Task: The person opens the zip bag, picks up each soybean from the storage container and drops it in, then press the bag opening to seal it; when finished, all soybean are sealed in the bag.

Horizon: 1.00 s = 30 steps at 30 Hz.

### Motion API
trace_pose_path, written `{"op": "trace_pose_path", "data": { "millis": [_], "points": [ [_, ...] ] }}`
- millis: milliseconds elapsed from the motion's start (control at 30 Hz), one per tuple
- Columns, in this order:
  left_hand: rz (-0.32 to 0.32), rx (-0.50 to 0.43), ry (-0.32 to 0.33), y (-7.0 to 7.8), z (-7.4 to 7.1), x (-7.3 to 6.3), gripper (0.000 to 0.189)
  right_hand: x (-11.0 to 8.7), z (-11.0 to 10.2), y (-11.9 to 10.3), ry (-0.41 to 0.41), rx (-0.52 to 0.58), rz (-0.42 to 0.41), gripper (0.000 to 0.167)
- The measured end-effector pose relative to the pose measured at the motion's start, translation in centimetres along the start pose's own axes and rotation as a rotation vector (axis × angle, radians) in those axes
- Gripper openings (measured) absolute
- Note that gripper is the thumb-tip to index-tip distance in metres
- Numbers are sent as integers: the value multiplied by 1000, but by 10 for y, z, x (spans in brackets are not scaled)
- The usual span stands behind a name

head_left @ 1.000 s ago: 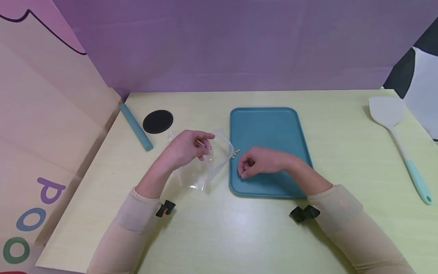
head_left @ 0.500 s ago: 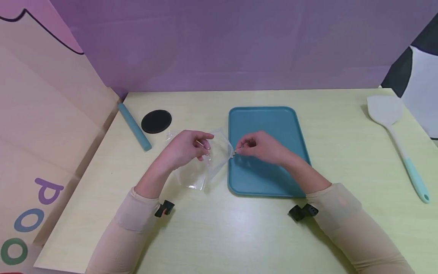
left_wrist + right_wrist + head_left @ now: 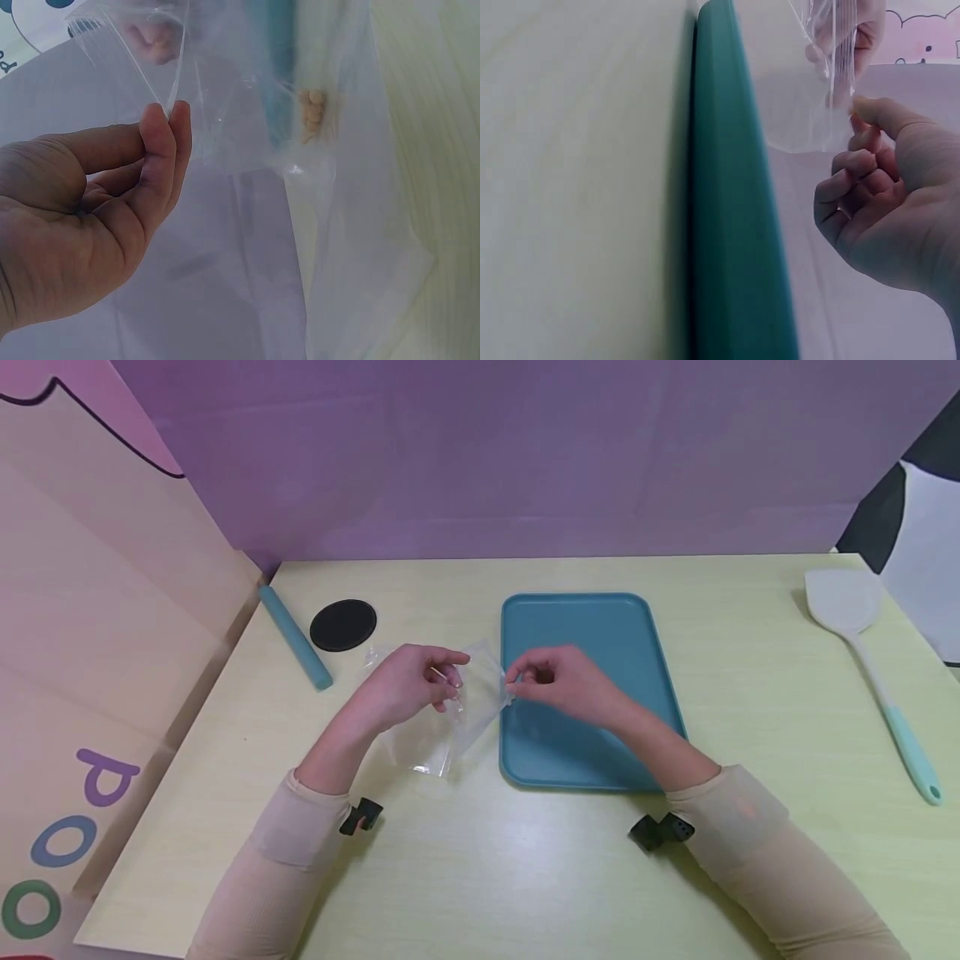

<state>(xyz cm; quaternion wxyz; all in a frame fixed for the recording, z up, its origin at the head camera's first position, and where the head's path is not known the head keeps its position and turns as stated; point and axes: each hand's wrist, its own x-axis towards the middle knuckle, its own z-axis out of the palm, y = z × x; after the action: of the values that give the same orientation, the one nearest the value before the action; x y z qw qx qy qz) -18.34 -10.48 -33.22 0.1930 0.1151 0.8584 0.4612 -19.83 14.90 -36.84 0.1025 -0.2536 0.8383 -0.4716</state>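
My left hand (image 3: pixel 408 687) pinches a clear zip-lock bag (image 3: pixel 423 743) between thumb and fingers, holding it up left of the teal tray (image 3: pixel 592 760). Over the tray's left side, my right hand (image 3: pixel 562 681) pinches the bag's right edge between thumb and forefinger; the right wrist view shows its other fingers curled. Ridged zip lines run down the bag (image 3: pixel 840 45) there. Several small tan beans (image 3: pixel 312 114) show through the plastic in the left wrist view; whether they lie inside or behind it, I cannot tell. In the head view the right fingertips hide them.
A black round coaster (image 3: pixel 343 625) and a blue stick (image 3: pixel 296 637) lie at the back left of the pale table (image 3: pixel 480 877). On the far right lies a white spatula (image 3: pixel 862 643) with a mint handle. Purple panel (image 3: pixel 510 460) closes off the back.
My right hand has moved up and left from over the tray to the bag's edge and now pinches it. The beans near the tray's rim are now covered. My left hand stays put.
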Motion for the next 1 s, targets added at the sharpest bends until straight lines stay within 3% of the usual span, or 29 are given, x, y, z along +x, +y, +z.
{"op": "trace_pose_path", "data": {
  "millis": [533,767,1000],
  "points": [
    [2,-13,-2,2,-1,-1,43,0,3,1,-20,-51,-2,11],
    [9,-20,-6,3,-1,-2,44,0,-1,7,72,-13,61,18],
    [4,-24,-9,2,-1,-2,45,3,-4,12,62,-49,109,14]
  ]
}}
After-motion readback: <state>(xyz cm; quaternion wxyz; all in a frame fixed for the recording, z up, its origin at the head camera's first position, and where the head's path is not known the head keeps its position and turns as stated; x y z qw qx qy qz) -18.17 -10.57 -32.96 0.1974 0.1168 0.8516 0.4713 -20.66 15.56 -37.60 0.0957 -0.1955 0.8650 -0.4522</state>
